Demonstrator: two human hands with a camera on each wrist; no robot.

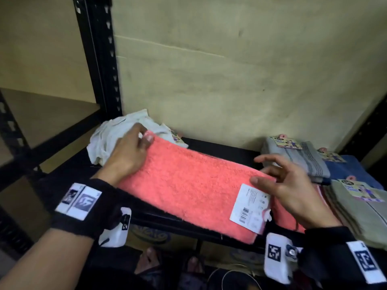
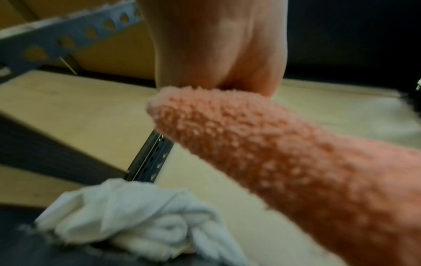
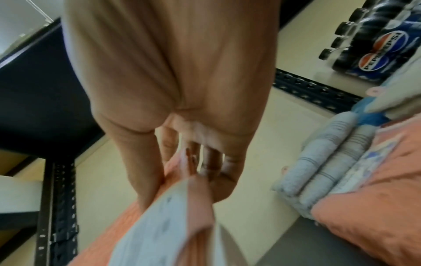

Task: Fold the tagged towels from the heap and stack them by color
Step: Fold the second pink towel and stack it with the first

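A coral towel (image 1: 184, 185) folded into a long band stretches between my two hands above the black shelf (image 1: 219, 151). My left hand (image 1: 144, 141) pinches its far left corner; the left wrist view shows the fluffy end (image 2: 273, 153) under the palm (image 2: 216, 54). My right hand (image 1: 263, 176) pinches the right end between thumb and fingers (image 3: 177, 171), the other fingers spread. A white paper tag (image 1: 249, 206) hangs from that end (image 3: 159, 225). A crumpled white towel (image 1: 117, 135) lies behind my left hand (image 2: 136, 216).
Folded towels with tags sit at the right: grey (image 1: 297, 160), blue (image 1: 351, 168), olive (image 1: 360, 210), and a coral stack (image 3: 376, 189) below my right hand. A black rack post (image 1: 98, 59) stands at the back left. A pack of cola bottles (image 3: 376, 36) sits beyond.
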